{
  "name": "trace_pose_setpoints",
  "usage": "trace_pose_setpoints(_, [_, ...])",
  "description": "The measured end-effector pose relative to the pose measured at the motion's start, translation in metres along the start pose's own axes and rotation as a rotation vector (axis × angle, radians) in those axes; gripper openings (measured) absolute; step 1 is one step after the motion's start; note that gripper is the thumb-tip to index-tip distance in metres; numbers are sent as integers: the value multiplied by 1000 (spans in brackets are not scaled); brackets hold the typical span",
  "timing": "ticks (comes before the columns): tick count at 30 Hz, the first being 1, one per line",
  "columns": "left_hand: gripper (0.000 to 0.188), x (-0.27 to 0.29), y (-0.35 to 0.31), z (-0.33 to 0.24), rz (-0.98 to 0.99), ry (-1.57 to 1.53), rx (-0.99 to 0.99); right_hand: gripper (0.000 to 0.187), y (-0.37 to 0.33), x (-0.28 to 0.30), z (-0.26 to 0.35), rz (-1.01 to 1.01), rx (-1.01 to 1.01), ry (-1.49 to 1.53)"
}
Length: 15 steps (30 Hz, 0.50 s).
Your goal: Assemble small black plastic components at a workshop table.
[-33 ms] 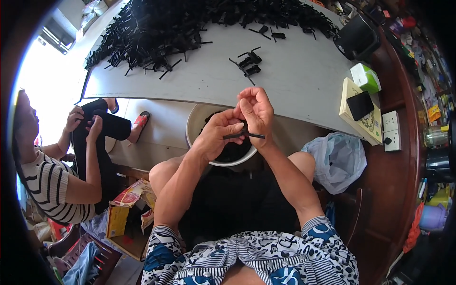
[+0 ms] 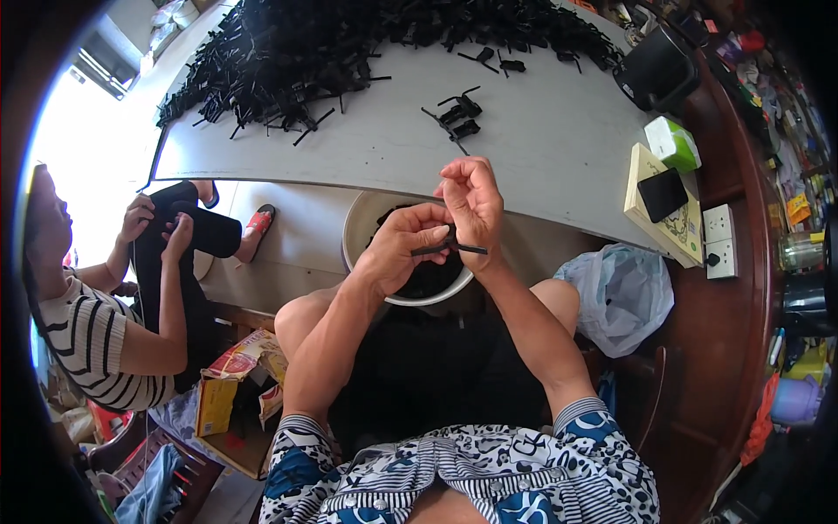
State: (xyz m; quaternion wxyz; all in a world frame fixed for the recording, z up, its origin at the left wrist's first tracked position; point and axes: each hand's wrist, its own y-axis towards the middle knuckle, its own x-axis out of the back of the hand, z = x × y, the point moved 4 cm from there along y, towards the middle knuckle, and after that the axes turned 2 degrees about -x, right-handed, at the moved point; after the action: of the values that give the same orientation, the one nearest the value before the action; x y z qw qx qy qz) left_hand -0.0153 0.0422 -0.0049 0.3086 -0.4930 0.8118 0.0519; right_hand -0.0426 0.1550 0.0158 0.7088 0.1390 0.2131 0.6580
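My left hand [image 2: 403, 247] is closed in a pinch on a small black strap piece [image 2: 472, 250], whose narrow dark ends stick out on both sides below my thumb. My right hand [image 2: 476, 205] meets it from the right, its lower palm close against the piece. The right fingers are curled with thumb and fingertips drawn together; whatever is between them is too small to make out. Below both hands stands a round white tub [image 2: 351, 229] with black pieces in it. Several similar loose pieces [image 2: 460, 113] lie on the table beyond my fingers.
A large heap of black pieces [image 2: 288, 61] covers the far side of the pale table [image 2: 541, 148]. At right are a black pitcher [image 2: 656, 65], a box [image 2: 642, 188] with a dark phone-like slab, and a plastic bag [image 2: 615, 301]. Another person [image 2: 113, 323] sits at left.
My right fingers have shifted very slightly. Everything else looks the same.
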Motion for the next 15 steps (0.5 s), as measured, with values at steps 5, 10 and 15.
trace_pose_setpoints(5, [24, 4, 0, -2, 55, -133, 8, 10, 0, 4, 8, 7, 59, -187])
trace_pose_setpoints(10, [31, 24, -4, -30, -84, -258, -306, 10, -1, 10, 1, 234, -393, 196])
trace_pose_setpoints(15, [23, 28, -5, -33, -121, -127, -295, 16, -2, 8, 6, 386, -381, 434])
